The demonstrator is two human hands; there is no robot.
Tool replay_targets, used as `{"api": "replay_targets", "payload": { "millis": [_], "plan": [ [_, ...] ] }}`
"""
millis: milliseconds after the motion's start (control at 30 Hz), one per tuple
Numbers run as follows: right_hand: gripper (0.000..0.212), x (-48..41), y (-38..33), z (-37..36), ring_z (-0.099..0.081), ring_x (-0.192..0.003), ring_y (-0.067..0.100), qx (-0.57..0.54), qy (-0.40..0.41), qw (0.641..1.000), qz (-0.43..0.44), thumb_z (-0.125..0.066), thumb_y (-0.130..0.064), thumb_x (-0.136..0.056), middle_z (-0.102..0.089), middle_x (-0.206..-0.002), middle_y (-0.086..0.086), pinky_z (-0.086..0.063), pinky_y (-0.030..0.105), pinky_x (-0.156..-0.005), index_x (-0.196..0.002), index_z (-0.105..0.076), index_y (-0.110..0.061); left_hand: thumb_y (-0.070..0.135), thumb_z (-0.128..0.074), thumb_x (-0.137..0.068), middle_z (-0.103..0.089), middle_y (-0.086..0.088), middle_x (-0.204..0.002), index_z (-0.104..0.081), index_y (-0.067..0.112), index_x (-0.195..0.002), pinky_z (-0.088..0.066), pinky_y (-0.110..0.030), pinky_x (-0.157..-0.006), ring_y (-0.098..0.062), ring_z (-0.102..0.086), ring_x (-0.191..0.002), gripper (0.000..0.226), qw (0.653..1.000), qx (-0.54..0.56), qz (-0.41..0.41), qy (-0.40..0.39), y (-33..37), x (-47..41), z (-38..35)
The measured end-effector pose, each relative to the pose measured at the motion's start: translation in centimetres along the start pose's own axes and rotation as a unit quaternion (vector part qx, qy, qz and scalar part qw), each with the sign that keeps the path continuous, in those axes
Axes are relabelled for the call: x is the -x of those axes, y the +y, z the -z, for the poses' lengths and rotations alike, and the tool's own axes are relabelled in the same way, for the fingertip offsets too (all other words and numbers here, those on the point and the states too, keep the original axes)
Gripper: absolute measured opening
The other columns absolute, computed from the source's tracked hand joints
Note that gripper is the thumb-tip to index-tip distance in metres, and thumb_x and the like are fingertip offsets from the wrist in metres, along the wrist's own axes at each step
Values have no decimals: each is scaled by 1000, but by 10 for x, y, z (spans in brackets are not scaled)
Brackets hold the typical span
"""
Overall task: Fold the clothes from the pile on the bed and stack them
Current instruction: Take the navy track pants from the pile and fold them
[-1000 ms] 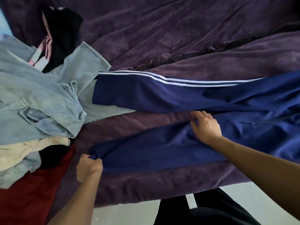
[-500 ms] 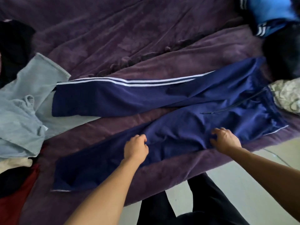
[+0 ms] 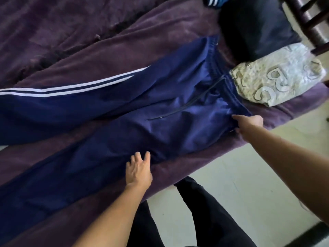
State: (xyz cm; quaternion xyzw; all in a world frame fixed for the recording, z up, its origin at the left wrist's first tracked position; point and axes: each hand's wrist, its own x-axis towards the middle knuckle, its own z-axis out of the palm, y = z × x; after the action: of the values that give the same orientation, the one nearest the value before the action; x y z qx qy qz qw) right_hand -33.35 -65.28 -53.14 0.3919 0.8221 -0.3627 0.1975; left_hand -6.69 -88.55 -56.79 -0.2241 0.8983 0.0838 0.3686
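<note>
Extending past left edge, track pants (image 3: 160,113) legs.

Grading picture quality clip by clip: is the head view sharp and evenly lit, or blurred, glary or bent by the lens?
Head view: soft overall, left hand slightly smeared; daylight sheen on the navy track pants near the waistband; dark folded garment loses detail; wide-angle lens stretches the right forearm at the edge.

Wearing black trousers (image 3: 204,216): loose, matte fabric, soft folds, both legs in view. Left forearm (image 3: 114,211), on the left of the trousers, and right forearm (image 3: 288,163), on their right, are bare from the frame edge to the wrist. Left hand (image 3: 138,171) and right hand (image 3: 249,124) are bare as well.
</note>
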Motion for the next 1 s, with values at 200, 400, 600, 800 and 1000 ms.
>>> {"api": "replay_targets", "payload": {
  "millis": [200,400,600,800,1000],
  "plan": [
    [31,-54,13,49,-44,-45,19,-64,1,997,-42,-77,-11,-69,-51,-72,11,-38,20,-36,-77,-47,-12,26,-53,-91,-52,0,-117,-54,26,-113,-36,-36,-90,-23,-48,-112,22,997,-1,45,55,19,-7,1],
    [52,-58,14,93,-39,-46,11,-84,-166,975,-124,-78,-20,-63,-43,-68,1,-35,16,-34,-106,-49,-18,23,-45,-93,-60,-8,-124,-53,20,-120,-40,-34,-93,-28,-54,-117,29,992,80,9,-94,28,38,21],
    [48,-35,-32,75,-52,-48,14,-142,-223,955,-135,-84,-30,-55,-60,-71,2,-41,20,-39,-95,-60,-18,32,-45,-94,-62,-16,-120,-55,17,-119,-42,-36,-88,-33,-54,-115,31,985,161,56,-31,-9,56,70],
    [32,7,-129,26,-49,-38,5,-236,-282,921,-126,-58,-33,-93,-47,-44,0,-47,15,-38,-70,-46,-13,37,-52,-94,-66,-24,-100,-59,11,-92,-48,-44,-74,-43,-60,-96,28,974,157,72,148,-68,0,149],
    [24,7,-198,-44,-64,-58,16,-278,-316,903,-87,-55,-31,-96,-59,-81,9,-54,24,-45,-88,-54,-8,34,-52,-94,-60,-23,-116,-60,10,-106,-44,-45,-85,-43,-54,-109,29,946,186,154,214,-108,-107,212]
  ]
}}
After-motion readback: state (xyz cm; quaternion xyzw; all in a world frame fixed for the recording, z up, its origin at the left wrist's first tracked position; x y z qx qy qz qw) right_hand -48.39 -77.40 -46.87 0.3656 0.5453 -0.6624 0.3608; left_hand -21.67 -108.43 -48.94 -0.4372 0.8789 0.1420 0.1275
